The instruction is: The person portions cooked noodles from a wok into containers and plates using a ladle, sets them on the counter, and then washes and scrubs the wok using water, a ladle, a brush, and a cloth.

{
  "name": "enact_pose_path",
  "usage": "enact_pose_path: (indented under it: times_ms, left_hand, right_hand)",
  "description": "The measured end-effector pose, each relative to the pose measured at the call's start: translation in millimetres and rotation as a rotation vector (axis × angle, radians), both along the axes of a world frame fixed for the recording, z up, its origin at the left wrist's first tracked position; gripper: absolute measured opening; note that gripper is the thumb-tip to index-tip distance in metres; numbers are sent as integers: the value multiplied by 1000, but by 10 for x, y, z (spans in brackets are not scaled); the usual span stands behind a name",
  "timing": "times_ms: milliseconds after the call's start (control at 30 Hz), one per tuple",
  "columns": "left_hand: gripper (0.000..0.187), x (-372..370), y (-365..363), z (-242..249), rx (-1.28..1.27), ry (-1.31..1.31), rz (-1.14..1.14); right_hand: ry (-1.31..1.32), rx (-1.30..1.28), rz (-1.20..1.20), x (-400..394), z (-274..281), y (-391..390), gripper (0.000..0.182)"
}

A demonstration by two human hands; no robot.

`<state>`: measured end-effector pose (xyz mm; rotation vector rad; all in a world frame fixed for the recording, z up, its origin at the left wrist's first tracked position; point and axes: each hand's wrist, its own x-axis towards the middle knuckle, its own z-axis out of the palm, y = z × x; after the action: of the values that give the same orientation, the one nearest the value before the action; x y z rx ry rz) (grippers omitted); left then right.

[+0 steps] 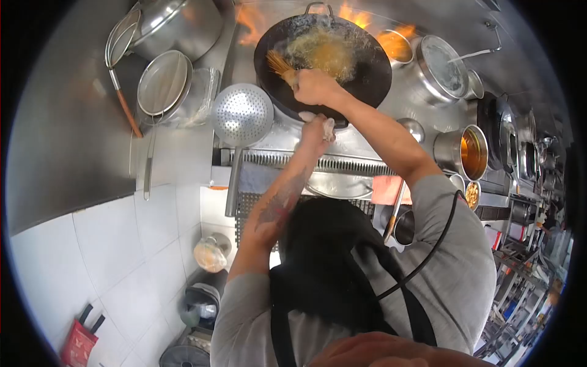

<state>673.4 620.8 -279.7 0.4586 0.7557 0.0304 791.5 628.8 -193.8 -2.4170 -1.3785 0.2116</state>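
A large black wok sits on the burner, with flames rising behind its far rim. Bubbling yellowish liquid lies in its middle. My right hand reaches over the wok, fingers wrapped round a bamboo wok brush whose bristles point to the left inside the wok. At the near rim, my left hand is closed round a white cloth at the wok's near side. The handle under the cloth is hidden.
A perforated ladle lies left of the wok, near round strainers and a big pot. To the right stand a pot of liquid, a pot of orange oil and a small ladle. Flames burn behind the wok.
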Motion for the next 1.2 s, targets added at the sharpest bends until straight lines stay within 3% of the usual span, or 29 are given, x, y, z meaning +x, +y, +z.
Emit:
enact_pose_path:
  times_ms: [33,100,133,167,233,300,367,400,467,500,600,667,700,767,800,833,867,900,967,1067,1167,1200]
  left_hand:
    - [11,23,28,-31,-2,-5,-9]
    - [13,13,24,-93,28,11,-57]
    - [13,16,13,-74,105,60,-3]
    - [13,-27,-26,-60,96,60,-14]
    - [13,9,-4,-86,298,21,41]
    - [9,-11,14,-103,259,-21,12]
    - [14,-17,42,71,339,125,51]
    - [14,-51,83,36,535,157,13]
    - [17,21,259,-105,496,14,99]
    - [18,-29,331,-150,527,2,100]
    - [18,-111,475,47,551,37,28]
    - [15,-100,497,86,597,79,25]
    - [12,-110,489,57,639,123,17]
    - [9,-131,482,-38,546,33,20]
    - [13,-113,464,47,535,-13,29]
    - [18,-122,452,80,523,-45,32]
    - [15,-50,480,-239,567,-39,38]
    - [14,15,426,-268,562,51,183]
    - [16,-63,481,-211,604,0,87]
    - [18,-136,437,-166,542,15,40]
    - [17,-48,486,-272,449,-18,31]
    - [16,-12,490,-265,484,-12,40]
  right_hand:
    - [-5,-2,-9,190,-63,103,30]
    - [138,118,-531,606,-57,322,32]
    - [214,8,-381,536,-58,352,34]
    - [51,24,-323,343,-129,390,34]
    - [4,42,-204,-101,-102,225,33]
    - [-4,-71,-317,290,89,229,33]
    - [95,45,-507,693,-272,299,34]
    - [103,38,-525,579,-346,224,34]
    - [-34,26,-215,233,-312,104,33]
    - [-4,-82,-168,-202,130,-79,32]
    - [-79,52,-104,-97,-7,-93,31]
    - [422,58,-474,348,87,162,30]
    - [430,48,-484,274,24,187,30]
    - [-142,-57,-295,113,-46,245,29]
    - [-270,-9,-174,-145,-227,175,28]
    - [0,-144,-162,-423,-11,70,30]
    - [-172,-67,-144,-305,-64,0,31]
    - [-79,-119,-201,-78,-58,62,31]
    - [91,-229,-326,386,-55,189,31]
    - [9,-138,-387,275,94,95,31]
    - [-6,-302,-116,-404,424,-274,33]
    - [-113,-157,-160,-269,294,-187,34]
